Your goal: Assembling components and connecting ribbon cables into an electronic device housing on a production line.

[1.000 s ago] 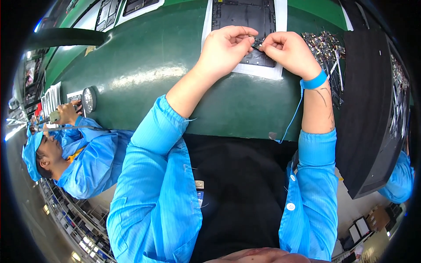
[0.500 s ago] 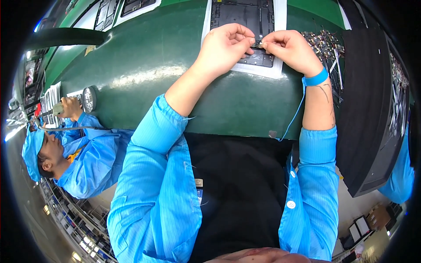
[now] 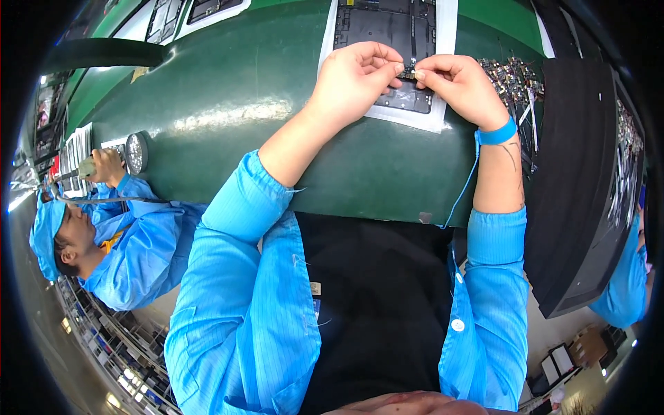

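A black tablet housing lies on a white sheet at the far side of the green bench. Over its lower part, my left hand and my right hand meet from either side, each closed in a pinch. Between their fingertips is a small circuit board, mostly covered by the fingers. A dark flat cable runs up the housing from that spot. My right wrist wears a blue wrist strap with a thin cord hanging toward the bench's near edge.
Many small circuit boards with cables are heaped right of my right hand. Beside them stands a black padded box. At the left, a black curved arm reaches over the green bench; a co-worker's hand grips a tool near a round disc.
The whole view has shifted slightly, with the housing and both hands a little lower in the picture. Both hands keep their pinch at the same spot on the housing.
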`<control>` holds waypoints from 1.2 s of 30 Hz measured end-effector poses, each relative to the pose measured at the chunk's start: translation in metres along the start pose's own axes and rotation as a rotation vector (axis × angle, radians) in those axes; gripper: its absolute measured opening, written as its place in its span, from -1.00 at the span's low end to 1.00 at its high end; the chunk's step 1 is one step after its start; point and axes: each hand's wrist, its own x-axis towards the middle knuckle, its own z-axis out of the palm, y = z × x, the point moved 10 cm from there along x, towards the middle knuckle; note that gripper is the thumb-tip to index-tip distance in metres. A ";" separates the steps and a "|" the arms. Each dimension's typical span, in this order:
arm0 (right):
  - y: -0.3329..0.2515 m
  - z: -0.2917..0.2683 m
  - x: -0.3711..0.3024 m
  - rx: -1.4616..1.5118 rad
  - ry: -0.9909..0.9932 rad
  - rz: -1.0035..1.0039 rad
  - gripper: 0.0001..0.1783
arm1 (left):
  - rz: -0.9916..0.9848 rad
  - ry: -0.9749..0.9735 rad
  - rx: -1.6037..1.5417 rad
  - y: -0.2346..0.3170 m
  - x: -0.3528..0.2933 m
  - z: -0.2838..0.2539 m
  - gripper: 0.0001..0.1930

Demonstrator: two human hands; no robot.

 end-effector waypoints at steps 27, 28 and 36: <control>-0.018 0.021 0.031 -0.037 0.109 -0.012 -0.75 | -0.034 -0.015 -0.054 -0.008 0.012 -0.039 -0.79; -0.025 0.020 0.031 -0.049 0.128 -0.004 -0.74 | -0.039 -0.014 -0.056 -0.006 0.011 -0.042 -0.79; -0.050 0.047 0.029 -0.345 0.091 -0.097 -0.80 | 0.078 -0.158 0.503 0.035 0.003 -0.056 -0.82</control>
